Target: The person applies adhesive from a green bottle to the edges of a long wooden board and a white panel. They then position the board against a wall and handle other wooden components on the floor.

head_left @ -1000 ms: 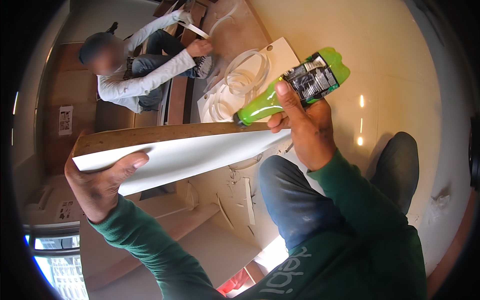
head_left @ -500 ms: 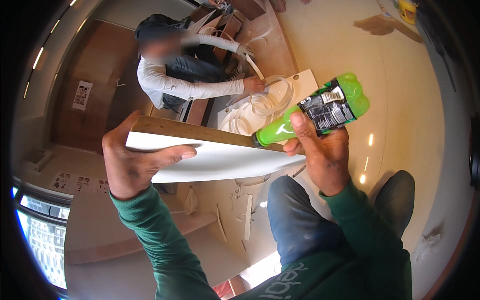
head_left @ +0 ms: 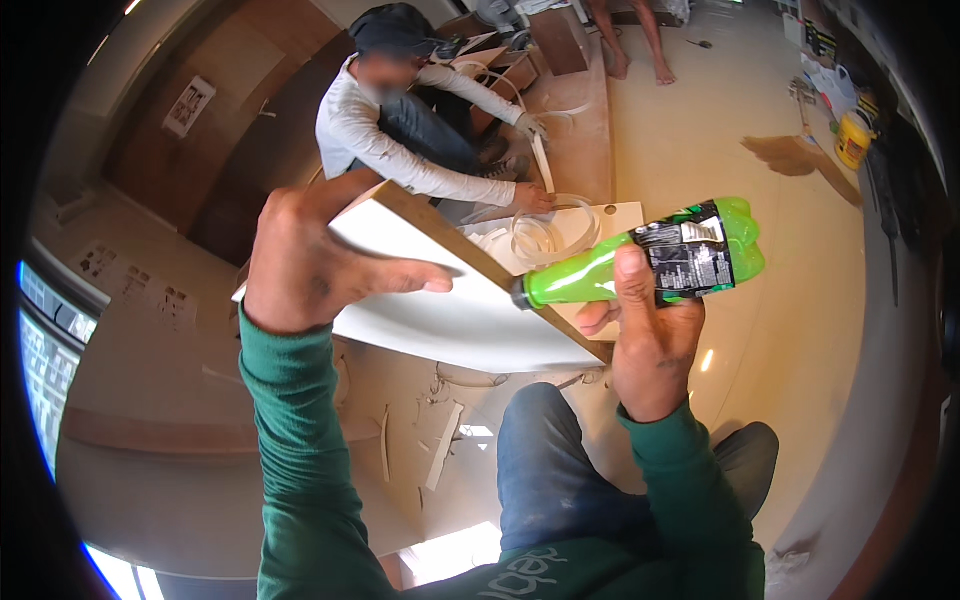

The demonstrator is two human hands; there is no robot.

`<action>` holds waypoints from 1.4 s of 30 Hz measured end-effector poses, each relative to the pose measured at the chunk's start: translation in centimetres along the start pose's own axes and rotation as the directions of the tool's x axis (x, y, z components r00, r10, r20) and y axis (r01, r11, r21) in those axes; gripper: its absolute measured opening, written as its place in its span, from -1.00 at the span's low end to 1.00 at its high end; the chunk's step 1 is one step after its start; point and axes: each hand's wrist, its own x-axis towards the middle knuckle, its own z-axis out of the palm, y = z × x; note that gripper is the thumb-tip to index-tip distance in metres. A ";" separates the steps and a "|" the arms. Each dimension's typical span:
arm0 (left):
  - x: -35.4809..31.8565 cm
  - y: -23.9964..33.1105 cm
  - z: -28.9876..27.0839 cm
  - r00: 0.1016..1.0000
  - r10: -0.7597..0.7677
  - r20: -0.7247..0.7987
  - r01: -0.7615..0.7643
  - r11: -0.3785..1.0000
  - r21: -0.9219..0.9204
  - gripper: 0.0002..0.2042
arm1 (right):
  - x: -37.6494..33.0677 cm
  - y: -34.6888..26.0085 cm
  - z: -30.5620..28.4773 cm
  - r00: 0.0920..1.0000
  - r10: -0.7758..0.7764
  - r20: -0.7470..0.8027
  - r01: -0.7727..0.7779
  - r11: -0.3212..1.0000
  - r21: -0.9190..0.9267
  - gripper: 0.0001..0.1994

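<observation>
Clearly, in the head view, the bottle (head_left: pixel 676 254) lies tilted in the person's right hand (head_left: pixel 655 345), its dark cap (head_left: pixel 520 293) at the brown edge (head_left: pixel 470 253) of the white panel (head_left: pixel 425 308); whether cap and edge touch is hard to tell. The right thumb presses the bottle's near side where the label begins, with fingertips showing below, so thumb and fingers pinch it between them. The left hand (head_left: pixel 320 265) clasps the panel's upper left end, thumb stretched across the white face, the other fingers mostly hidden behind.

The bottle looks like thin plastic: probably light, soft under a squeeze and somewhat slippery, best held around its labelled middle; how full it is does not show. The panel seems stiff and heavier, its corners likely easy to chip, and asks for a broad grip across its thickness.
</observation>
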 end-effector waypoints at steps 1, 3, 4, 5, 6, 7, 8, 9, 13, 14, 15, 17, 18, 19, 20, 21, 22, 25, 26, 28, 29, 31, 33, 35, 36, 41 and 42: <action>0.5 0.4 0.0 0.999 -0.027 0.026 0.027 1.000 -0.004 -0.40 | 0.2 -0.1 -0.2 1.000 0.002 -0.012 -0.002 1.000 -0.004 -0.65; 1.1 0.4 -0.2 0.999 0.005 0.051 -0.005 1.000 -0.002 -0.35 | 0.7 -0.9 0.4 0.998 -0.049 0.029 0.049 0.999 -0.019 -0.64; 1.0 0.4 -0.3 0.998 -0.031 0.051 0.030 0.999 0.027 -0.33 | 1.1 -1.7 0.8 0.996 -0.076 0.042 0.077 0.997 -0.020 -0.64; 0.7 0.4 -0.5 0.997 -0.066 0.050 0.063 0.997 0.055 -0.31 | 1.6 -2.4 1.6 0.993 -0.069 0.091 0.067 0.997 0.025 -0.62; 0.5 0.2 -0.4 0.994 -0.096 0.051 0.092 0.993 0.073 -0.28 | 1.8 -3.2 2.4 0.989 -0.097 0.109 0.092 0.995 0.046 -0.62; 0.2 -0.4 -0.4 0.999 -0.037 0.023 0.033 0.987 0.159 -0.25 | 1.9 -4.1 3.4 0.984 -0.118 0.134 0.111 0.992 0.063 -0.62; 0.2 -0.3 -0.3 0.999 -0.037 0.033 0.033 0.993 0.114 -0.26 | 1.9 -4.6 3.8 0.977 -0.139 0.159 0.128 0.988 0.081 -0.62; 0.5 -0.1 -0.2 0.999 -0.035 0.037 0.033 0.997 0.065 -0.28 | 1.9 -4.9 3.8 0.975 -0.151 0.164 0.140 0.987 0.072 -0.62; -0.6 -0.3 -0.2 0.999 -0.037 0.003 0.037 0.999 0.023 -0.42 | 1.4 -3.7 2.5 0.974 -0.110 0.196 0.122 0.991 -0.050 -0.64; -0.5 -0.6 -0.3 0.999 -0.010 -0.051 0.013 0.998 0.064 -0.43 | 1.1 -2.5 1.7 0.987 -0.071 0.144 0.079 0.996 -0.052 -0.66; -0.1 -0.1 -0.4 0.999 -0.021 -0.039 0.023 0.998 0.055 -0.42 | 1.2 -1.3 0.7 0.991 -0.040 0.125 0.043 0.999 -0.019 -0.68; 0.6 0.4 -0.8 0.997 0.015 -0.070 -0.004 0.989 0.150 -0.37 | 1.6 0.0 -1.5 0.993 0.073 0.093 -0.074 0.997 0.009 -0.69; 0.5 0.4 -0.4 0.999 -0.014 -0.043 0.020 0.990 0.142 -0.37 | 1.6 -0.1 -1.3 0.995 0.056 0.082 -0.059 0.998 0.026 -0.70; 0.7 0.4 -0.5 0.999 -0.034 -0.016 0.036 0.991 0.130 -0.37 | 1.7 -0.3 -0.9 0.997 0.039 0.069 -0.042 0.998 0.045 -0.70; 0.9 0.4 -0.7 0.999 -0.015 -0.046 0.020 0.992 0.122 -0.37 | 1.7 -0.6 -0.4 0.998 0.021 0.053 -0.025 0.998 0.065 -0.71; 1.1 0.4 -0.5 0.998 0.007 -0.056 -0.002 0.994 0.107 -0.38 | 1.8 -1.7 0.5 0.996 -0.005 0.091 -0.003 0.997 0.083 -0.69; 0.9 0.4 -0.4 0.998 0.020 -0.051 -0.015 0.996 0.093 -0.38 | 2.1 -2.5 1.5 0.991 -0.037 0.129 0.024 0.995 0.098 -0.69; 0.2 0.4 -0.6 0.999 -0.035 -0.031 0.036 0.999 0.034 -0.40 | 2.2 -4.3 3.9 0.977 -0.103 0.189 0.076 0.987 0.145 -0.67; 0.1 0.6 -0.6 0.999 -0.046 -0.027 0.046 0.999 -0.004 -0.39 | 2.1 -4.3 3.9 0.971 -0.113 0.211 0.079 0.984 0.162 -0.67; -0.1 0.4 -0.4 0.999 -0.044 -0.022 0.045 0.998 0.036 -0.38 | 1.4 -3.0 2.5 0.982 -0.069 0.177 0.048 0.992 0.118 -0.66; -0.2 0.3 -0.4 0.999 -0.048 -0.020 0.049 0.997 0.057 -0.37 | 0.6 -2.2 1.3 0.988 -0.033 0.150 0.018 0.995 0.101 -0.66; 0.0 0.8 -1.1 1.000 -0.025 0.006 0.025 0.999 0.038 -0.38 | -0.9 0.3 -1.4 0.995 0.025 0.095 -0.031 0.998 0.060 -0.66; -0.2 0.9 -0.7 0.999 -0.032 -0.010 0.032 0.999 0.009 -0.41 | -1.6 2.0 -3.0 0.994 0.103 0.027 -0.105 0.992 0.065 -0.64; -0.2 1.4 -0.5 1.000 0.000 -0.025 0.000 1.000 -0.010 -0.40 | -1.6 2.4 -3.8 0.988 0.154 0.001 -0.154 0.987 0.054 -0.63; -0.4 1.5 -0.4 1.000 0.007 -0.018 -0.007 1.000 -0.024 -0.39 | -1.5 1.6 -3.1 0.991 0.127 0.032 -0.129 0.988 0.081 -0.64; -0.9 1.4 0.5 0.999 -0.046 -0.012 0.044 0.992 -0.117 -0.44 | -0.7 -3.0 0.9 0.984 -0.019 0.179 -0.010 0.987 0.159 -0.67; -0.7 0.9 0.1 0.997 0.056 -0.045 -0.060 0.995 -0.076 -0.44 | -0.5 -3.3 1.0 0.984 -0.038 0.177 0.013 0.990 0.140 -0.65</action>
